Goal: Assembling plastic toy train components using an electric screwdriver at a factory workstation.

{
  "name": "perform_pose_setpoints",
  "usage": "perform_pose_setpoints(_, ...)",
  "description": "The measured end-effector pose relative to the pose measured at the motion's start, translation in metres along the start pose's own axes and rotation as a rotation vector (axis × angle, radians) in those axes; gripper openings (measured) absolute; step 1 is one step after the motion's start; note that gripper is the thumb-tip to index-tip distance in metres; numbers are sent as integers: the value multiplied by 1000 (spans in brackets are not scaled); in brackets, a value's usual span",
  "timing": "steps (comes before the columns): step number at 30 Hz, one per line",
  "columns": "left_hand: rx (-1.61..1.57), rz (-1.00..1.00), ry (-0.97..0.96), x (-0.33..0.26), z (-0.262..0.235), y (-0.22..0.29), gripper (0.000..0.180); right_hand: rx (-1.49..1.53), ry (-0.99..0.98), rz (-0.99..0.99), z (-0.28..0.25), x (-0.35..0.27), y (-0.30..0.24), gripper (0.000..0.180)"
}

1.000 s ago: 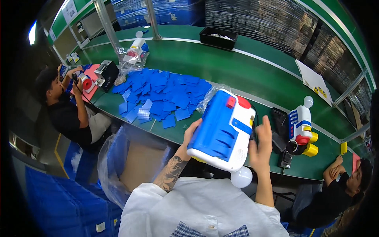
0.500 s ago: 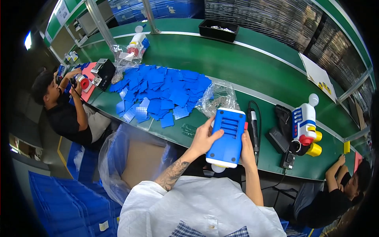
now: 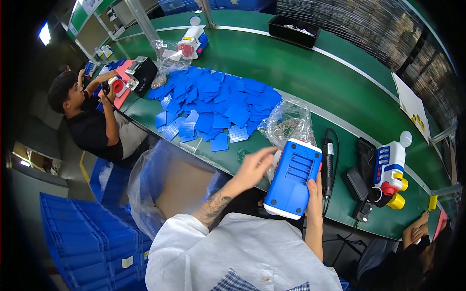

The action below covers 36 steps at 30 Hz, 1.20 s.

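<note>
My right hand (image 3: 314, 195) grips the right edge of a blue and white plastic toy unit (image 3: 290, 182). Its blue underside faces up, showing an uncovered battery compartment with ridged slots and dark round feet at the corners. Just left of the unit is my left hand (image 3: 253, 168), off its surface, fingers stretched out and slightly blurred; I see nothing held in it. Beyond the hands, a heap of flat blue plastic covers (image 3: 213, 104) lies on the green bench. A clear plastic bag (image 3: 291, 121) of small metal parts sits beside the heap.
Right of the unit lie a corded electric screwdriver (image 3: 329, 162) and a black power adapter (image 3: 356, 183). A finished-looking toy (image 3: 390, 165) stands farther right. A bag-lined blue crate (image 3: 182, 189) is below the bench. Co-workers sit on both sides. A black tray (image 3: 294, 31) is at the back.
My left hand has let go of the toy unit and moved off to its left. The unit stays in my right hand. The whole view has shifted slightly.
</note>
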<state>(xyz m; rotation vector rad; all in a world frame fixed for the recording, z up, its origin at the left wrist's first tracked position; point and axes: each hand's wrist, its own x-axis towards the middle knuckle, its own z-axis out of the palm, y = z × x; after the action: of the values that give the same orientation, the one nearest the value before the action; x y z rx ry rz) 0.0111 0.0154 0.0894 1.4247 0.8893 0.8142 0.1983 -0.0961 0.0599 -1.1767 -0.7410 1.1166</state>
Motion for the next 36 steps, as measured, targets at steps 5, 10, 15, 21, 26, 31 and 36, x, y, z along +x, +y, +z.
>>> perform_pose_setpoints(5,927,308,422,70,-71,-38,38,-83,-26,-27,-1,1,-3,69)
perform_pose_setpoints(10,1134,308,426,119,-83,-57,38,-60,-25,30,5,0,-14,52)
perform_pose_setpoints(15,1477,-36,331,147,-88,-62,38,-53,-28,1,9,-2,-13,51)
perform_pose_setpoints(21,1439,18,157,130,-77,-32,37,-51,-27,11,12,6,-15,52)
perform_pose_setpoints(26,1426,134,299,134,-63,-42,41,-8,-36,3,13,1,-20,52)
perform_pose_setpoints(31,1351,5,167,131,-46,-41,46,-36,-43,-4,11,2,-18,53)
perform_pose_setpoints(36,1279,26,131,134,-56,-34,30,-52,-23,-19,14,-1,-22,57)
